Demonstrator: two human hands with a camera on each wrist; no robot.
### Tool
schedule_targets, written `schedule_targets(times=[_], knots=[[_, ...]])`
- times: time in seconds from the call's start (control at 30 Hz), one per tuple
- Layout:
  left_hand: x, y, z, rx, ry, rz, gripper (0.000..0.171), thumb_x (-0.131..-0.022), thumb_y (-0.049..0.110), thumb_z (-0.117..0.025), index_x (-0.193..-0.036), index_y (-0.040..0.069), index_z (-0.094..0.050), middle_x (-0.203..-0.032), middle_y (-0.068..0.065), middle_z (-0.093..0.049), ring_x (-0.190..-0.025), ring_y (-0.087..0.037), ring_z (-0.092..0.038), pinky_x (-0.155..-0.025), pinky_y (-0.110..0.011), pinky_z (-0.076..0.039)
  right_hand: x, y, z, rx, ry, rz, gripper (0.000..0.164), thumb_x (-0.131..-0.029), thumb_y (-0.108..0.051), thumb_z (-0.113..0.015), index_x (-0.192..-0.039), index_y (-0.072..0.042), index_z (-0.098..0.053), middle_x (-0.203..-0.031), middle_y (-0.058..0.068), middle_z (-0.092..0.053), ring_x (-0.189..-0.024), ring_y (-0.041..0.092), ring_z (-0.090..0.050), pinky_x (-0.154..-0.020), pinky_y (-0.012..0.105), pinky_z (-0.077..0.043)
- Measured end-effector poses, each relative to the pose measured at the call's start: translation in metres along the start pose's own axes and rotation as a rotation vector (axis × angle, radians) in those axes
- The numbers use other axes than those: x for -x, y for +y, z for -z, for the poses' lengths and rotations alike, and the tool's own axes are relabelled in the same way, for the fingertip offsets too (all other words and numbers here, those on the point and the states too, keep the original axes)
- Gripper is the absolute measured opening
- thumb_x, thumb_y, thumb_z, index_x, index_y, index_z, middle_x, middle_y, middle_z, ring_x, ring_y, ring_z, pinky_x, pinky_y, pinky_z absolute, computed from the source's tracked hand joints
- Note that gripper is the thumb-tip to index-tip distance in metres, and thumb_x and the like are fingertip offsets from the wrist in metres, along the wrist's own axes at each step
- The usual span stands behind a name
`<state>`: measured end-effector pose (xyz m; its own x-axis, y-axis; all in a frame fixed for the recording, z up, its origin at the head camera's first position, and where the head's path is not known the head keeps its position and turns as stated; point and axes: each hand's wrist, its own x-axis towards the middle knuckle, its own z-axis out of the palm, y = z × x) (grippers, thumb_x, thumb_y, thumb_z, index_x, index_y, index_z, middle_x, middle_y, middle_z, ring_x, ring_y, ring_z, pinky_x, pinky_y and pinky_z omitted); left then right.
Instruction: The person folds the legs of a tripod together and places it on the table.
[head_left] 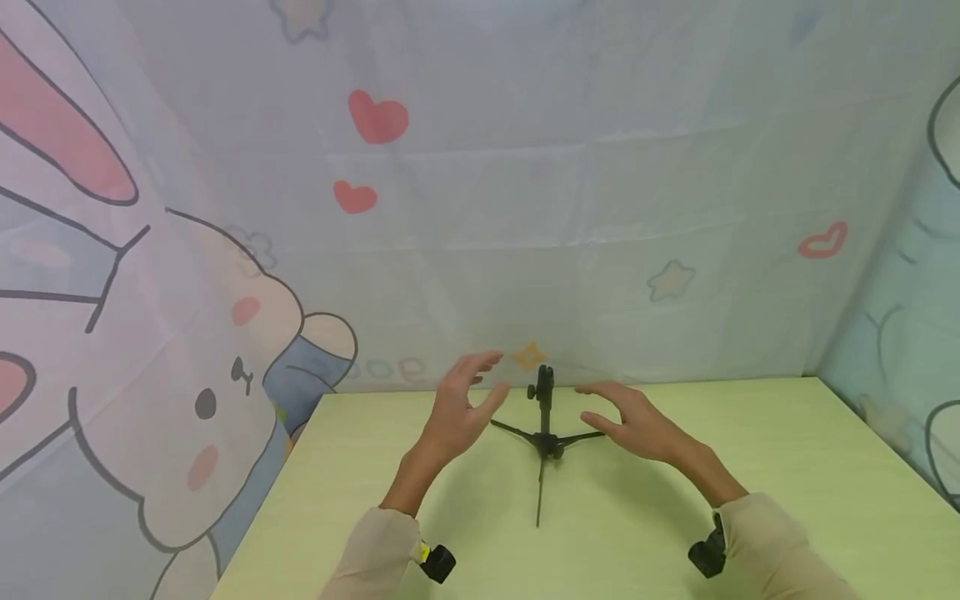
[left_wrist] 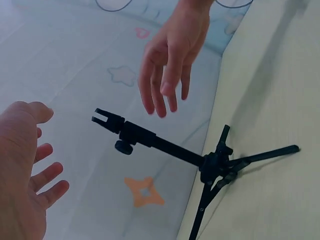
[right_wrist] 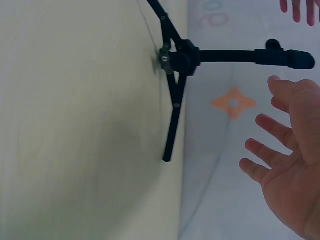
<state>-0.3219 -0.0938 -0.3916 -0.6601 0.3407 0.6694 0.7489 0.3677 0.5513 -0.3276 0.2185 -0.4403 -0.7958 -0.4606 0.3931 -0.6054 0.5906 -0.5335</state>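
A small black tripod stand stands upright on the table, its three legs spread. Its post ends in a two-pronged clamp head, with a round knob on the side. My left hand hovers to the left of the post, fingers relaxed and apart from it. On the other side my right hand is held in the air, fingers loosely bent, nothing in it. In the right wrist view, the right hand's thumb appears close to the top of the post. Neither hand grips anything.
The pale yellow-green table reaches back to a hanging cloth printed with hearts, stars and a rabbit. Another cloth side borders the table on the right. Small black cameras are strapped at both wrists.
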Motion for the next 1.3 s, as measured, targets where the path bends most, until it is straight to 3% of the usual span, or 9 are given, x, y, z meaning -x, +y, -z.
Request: schedule_targets(times=[0.27,0.53,0.67,0.8,1.0,1.3], knots=[[0.0,-0.008,-0.025,0.156,0.0,0.092,0.044,-0.1,0.019,-0.072,-0.142,0.013,-0.061,-0.136,-0.005,-0.063,-0.124,-0.023,-0.06,-0.102,-0.047,-0.052,-0.004,0.011,-0.031,-0.04,-0.012,0.036,0.034,-0.104,-0.018,-0.065,-0.135,-0.004,-0.065,-0.135,0.013,-0.065,-0.128,0.039,-0.058,-0.098,0.061,-0.051],[-0.003,-0.016,-0.048,0.287,-0.009,0.095,0.05,-0.097,0.009,-0.075,-0.144,0.01,-0.059,-0.141,-0.013,-0.06,-0.125,-0.04,-0.059,-0.103,-0.058,-0.05,-0.006,0.021,-0.05,-0.049,-0.032,0.059,0.027,-0.103,-0.005,-0.063,-0.13,0.002,-0.066,-0.13,0.015,-0.067,-0.124,0.039,-0.06,-0.096,0.057,-0.053],[-0.005,-0.017,-0.057,0.314,-0.013,0.084,0.051,-0.096,0.004,-0.074,-0.144,0.007,-0.058,-0.141,-0.018,-0.059,-0.123,-0.044,-0.059,-0.101,-0.059,-0.051,-0.004,0.023,-0.057,-0.047,-0.032,0.108,0.025,-0.103,0.001,-0.06,-0.127,0.005,-0.066,-0.125,0.019,-0.067,-0.117,0.041,-0.063,-0.09,0.048,-0.059],[-0.005,-0.018,-0.061,0.307,-0.02,0.078,0.047,-0.096,0.004,-0.074,-0.141,0.008,-0.061,-0.136,-0.015,-0.062,-0.119,-0.036,-0.064,-0.097,-0.051,-0.056,-0.003,0.026,-0.062,-0.042,-0.051,0.126,0.023,-0.102,0.004,-0.06,-0.124,0.006,-0.067,-0.122,0.02,-0.068,-0.112,0.04,-0.066,-0.087,0.043,-0.06],[-0.004,-0.017,-0.063,0.301,-0.016,0.074,0.043,-0.097,0.008,-0.075,-0.138,0.012,-0.064,-0.131,-0.008,-0.066,-0.115,-0.028,-0.067,-0.094,-0.037,-0.058,-0.002,0.029,-0.068,0.012,-0.042,0.145,0.018,-0.098,0.005,-0.064,-0.113,0.002,-0.074,-0.109,0.013,-0.073,-0.103,0.032,-0.07,-0.088,0.045,-0.059],[-0.006,-0.021,-0.069,0.306,-0.003,0.09,0.046,-0.095,0.006,-0.077,-0.139,0.014,-0.064,-0.125,-0.01,-0.069,-0.112,-0.027,-0.068,-0.091,-0.038,-0.059,-0.001,0.031,-0.072,0.004,-0.006,0.142,0.015,-0.095,0.004,-0.069,-0.107,-0.002,-0.076,-0.101,0.008,-0.074,-0.095,0.025,-0.071,-0.083,0.039,-0.059]])
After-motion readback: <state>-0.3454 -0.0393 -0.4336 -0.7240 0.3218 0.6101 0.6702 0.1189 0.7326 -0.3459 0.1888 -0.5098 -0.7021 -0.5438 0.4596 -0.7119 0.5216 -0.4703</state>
